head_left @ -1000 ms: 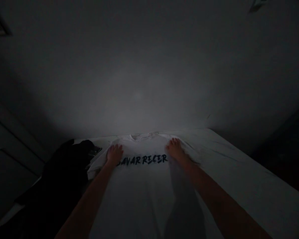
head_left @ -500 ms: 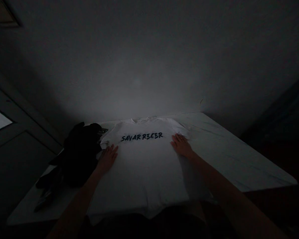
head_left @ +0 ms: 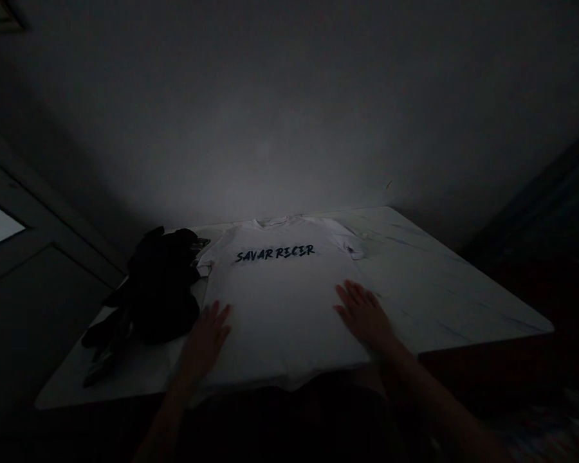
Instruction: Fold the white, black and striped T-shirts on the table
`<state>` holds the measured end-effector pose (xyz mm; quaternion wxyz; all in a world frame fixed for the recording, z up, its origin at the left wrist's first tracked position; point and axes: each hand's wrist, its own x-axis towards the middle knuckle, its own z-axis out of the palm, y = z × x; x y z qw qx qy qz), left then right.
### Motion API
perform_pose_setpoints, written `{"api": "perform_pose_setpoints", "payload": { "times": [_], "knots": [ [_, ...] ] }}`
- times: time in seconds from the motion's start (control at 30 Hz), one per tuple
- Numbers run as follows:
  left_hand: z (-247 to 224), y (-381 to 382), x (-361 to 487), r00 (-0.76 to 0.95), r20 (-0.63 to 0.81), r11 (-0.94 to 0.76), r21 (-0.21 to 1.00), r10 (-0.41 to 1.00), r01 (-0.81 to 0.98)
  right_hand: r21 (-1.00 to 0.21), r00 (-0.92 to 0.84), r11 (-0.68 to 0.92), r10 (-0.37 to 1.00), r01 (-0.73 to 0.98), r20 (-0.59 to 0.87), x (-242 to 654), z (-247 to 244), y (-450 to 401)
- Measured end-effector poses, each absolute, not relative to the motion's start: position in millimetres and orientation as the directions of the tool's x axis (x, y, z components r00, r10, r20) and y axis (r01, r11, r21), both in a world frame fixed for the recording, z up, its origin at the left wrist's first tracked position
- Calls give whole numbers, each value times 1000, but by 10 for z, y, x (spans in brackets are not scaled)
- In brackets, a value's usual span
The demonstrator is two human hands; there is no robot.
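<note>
A white T-shirt [head_left: 275,302] with dark lettering across its chest lies spread on the marble-patterned table [head_left: 444,296], its collar toward the wall. My left hand [head_left: 207,337] is at the shirt's left side, below the sleeve, with fingers spread. Over the right side of the shirt, my right hand [head_left: 364,312] rests flat with its fingers apart. Neither hand grips the fabric. The shirt's bottom hem lies along the near edge of the table.
A heap of black clothing [head_left: 161,286] lies on the left part of the table. Behind the table stands a plain wall [head_left: 270,128]. A door [head_left: 33,257] with a bright pane is at the far left. The room is dim.
Both hands have slid down the shirt toward the near edge, from beside the lettering to lower on the body. The view has shifted slightly.
</note>
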<state>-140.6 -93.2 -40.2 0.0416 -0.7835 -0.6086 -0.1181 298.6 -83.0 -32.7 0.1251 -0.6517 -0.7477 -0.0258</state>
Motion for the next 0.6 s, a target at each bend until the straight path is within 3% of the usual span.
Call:
{"api": "perform_pose_setpoints", "payload": {
  "times": [0.1, 0.2, 0.33, 0.47, 0.6],
  "knots": [
    [-457, -1207, -1748, 138, 310, -202, 186, 941, 962, -132, 75, -40, 961, 990, 267, 3525, -355, -974],
    [-467, -1441, -1700, -94, 413, -5, 232, 906, 973, -176, 232, -182, 916, 967, 328, 3612, -350, -1157],
    [-410, -1568, -1508, -303, 359, 187, 323, 883, 928, -228, 363, -306, 887, 924, 284, 3451, -290, -1357],
    [-334, -1488, -1530, -375, 262, 241, 429, 889, 870, -330, 468, -411, 876, 850, 114, 3411, -198, -1389],
    [-275, -1498, -1635, -339, 305, 169, 469, 890, 867, -340, 453, -394, 884, 854, 112, 3455, -154, -1377]
  ]
}}
